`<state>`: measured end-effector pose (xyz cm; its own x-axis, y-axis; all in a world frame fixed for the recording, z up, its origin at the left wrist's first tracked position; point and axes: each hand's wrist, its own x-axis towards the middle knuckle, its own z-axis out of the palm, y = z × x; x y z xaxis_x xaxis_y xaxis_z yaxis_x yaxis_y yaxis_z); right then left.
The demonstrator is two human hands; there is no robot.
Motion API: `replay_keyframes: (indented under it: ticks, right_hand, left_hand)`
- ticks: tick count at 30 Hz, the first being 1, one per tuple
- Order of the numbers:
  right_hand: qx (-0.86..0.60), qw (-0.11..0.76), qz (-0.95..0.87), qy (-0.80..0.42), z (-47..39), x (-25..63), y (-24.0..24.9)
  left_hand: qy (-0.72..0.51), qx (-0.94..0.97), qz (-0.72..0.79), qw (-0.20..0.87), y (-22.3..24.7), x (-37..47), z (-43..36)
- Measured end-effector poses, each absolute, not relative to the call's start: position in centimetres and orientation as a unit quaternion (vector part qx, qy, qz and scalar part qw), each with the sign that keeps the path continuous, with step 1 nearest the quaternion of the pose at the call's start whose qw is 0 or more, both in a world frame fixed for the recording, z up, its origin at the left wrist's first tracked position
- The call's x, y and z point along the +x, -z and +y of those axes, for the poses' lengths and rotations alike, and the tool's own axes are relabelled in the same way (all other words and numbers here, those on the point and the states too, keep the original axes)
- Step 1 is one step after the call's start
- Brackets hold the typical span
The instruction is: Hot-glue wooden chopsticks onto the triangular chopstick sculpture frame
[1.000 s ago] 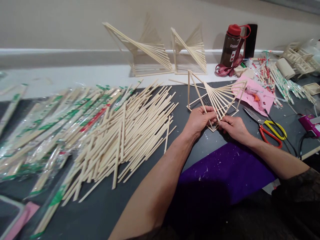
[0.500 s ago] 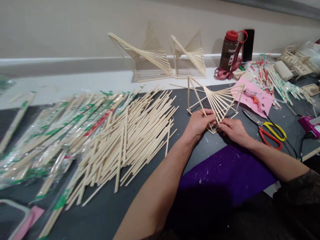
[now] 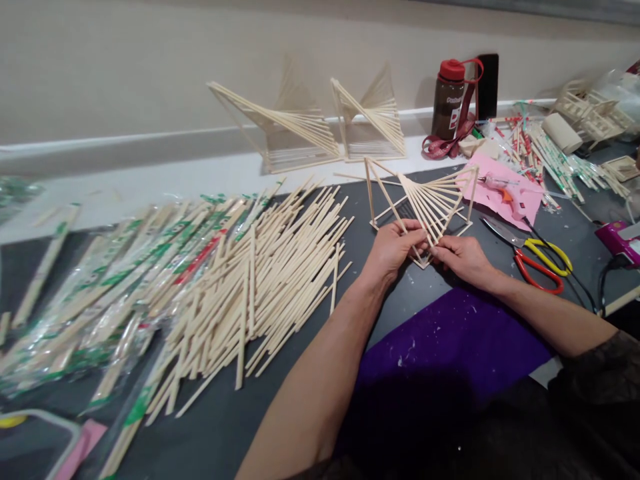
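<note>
Right of centre in the picture, we have the stick frame point(image 3: 426, 203) at the bench point(image 3: 215, 437), its fan of thin sticks spreading up and away from our fingers. Our left hand point(image 3: 390, 252) has its thumb and fingers nearly together, pinching the sticks near the lower corner; our right hand point(image 3: 465, 259) pinches from the other side, close beside it — a grip that looks meant to steady the narrow end where the sticks crowd together. The frame's wider part lies beyond the fingertips, its near corner just between the two hands. Loose sticks point(image 3: 295, 267) lie left of centre, seemingly spread for easy picking. Over to the right, the glue gun point(image 3: 500, 183) rests on a pink sheet point(image 3: 487, 201) — probably there to catch drips — with the shears point(image 3: 505, 233) near our right hand, blades towards the frame.
</note>
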<state>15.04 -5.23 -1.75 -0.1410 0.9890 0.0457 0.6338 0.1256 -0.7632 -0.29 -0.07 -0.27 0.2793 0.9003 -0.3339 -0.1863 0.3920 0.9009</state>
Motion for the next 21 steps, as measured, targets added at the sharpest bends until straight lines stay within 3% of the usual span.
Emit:
replay_keyframes:
  ticks: [8,21]
  right_hand:
    - [-0.569,0.322,-0.699,-0.290,-5.23,15.07,1.88]
    - [-0.591,0.283,-0.703,-0.275,-5.16,14.87,1.92]
  left_hand:
    - [-0.391,0.393,0.453,0.698,0.08,-0.34,-0.16]
    - [-0.390,0.393,0.453,0.699,0.36,-0.40,-0.16]
